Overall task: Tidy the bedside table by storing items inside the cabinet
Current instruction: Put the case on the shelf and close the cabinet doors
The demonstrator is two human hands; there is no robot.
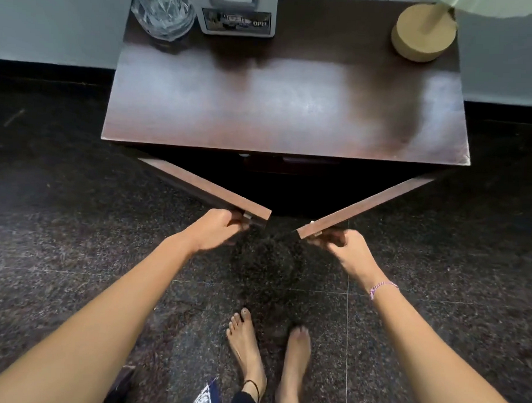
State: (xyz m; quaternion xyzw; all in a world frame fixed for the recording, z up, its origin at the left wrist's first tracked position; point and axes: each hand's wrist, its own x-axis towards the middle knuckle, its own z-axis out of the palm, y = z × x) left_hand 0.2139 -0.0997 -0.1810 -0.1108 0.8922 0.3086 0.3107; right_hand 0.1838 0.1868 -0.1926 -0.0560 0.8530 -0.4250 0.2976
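Note:
A dark wooden bedside table [286, 111] stands against the wall, its two cabinet doors swung partly outward. My left hand [218, 229] grips the handle at the free end of the left door [205, 187]. My right hand [344, 249] grips the handle at the free end of the right door [367, 205]. The two door ends are a short gap apart. The cabinet's inside is dark, and a purple edge [311, 160] shows faintly under the top. On the tabletop stand a clear glass jug [163, 10], a white box with a label [238, 19] and a lamp's cork base [424, 33].
Dark speckled stone floor [62, 224] surrounds the table. My bare feet [268, 352] stand just in front of the doors. A pale grey wall [54, 22] with a black skirting runs behind. A lampshade edge shows at top right.

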